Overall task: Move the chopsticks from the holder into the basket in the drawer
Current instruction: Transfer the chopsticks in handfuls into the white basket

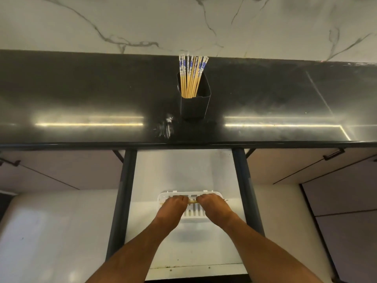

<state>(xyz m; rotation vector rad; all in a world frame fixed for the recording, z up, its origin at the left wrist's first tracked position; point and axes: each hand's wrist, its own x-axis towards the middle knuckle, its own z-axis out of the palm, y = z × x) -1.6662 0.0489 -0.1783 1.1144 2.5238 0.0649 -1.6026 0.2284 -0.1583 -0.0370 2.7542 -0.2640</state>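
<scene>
Chopsticks (192, 78) with blue-and-white patterned tops stand bunched and nearly upright in a black holder (195, 103) on the dark, glossy surface (81, 94), set against a veined marble wall (142, 21). Below the surface edge an open drawer (183, 172) is pulled out toward the person, its pale floor mostly bare; a white slotted basket (190, 207) lies across it near the front. Both bare hands are down in that basket: the left hand (175, 203) and the right hand (212, 204) sit side by side, fingers curled closed over a small bundle (192, 200) of pale sticks that lies crosswise, its long axis running left to right along the basket. Only a short stretch shows between the fists, with tips poking out past either side. Judging by this, one batch is being laid down while the bulk remains in the holder, which stands well apart from the hands, straight ahead and above, roughly centred between them, so neither hand is clearly nearer for the next reach.
</scene>
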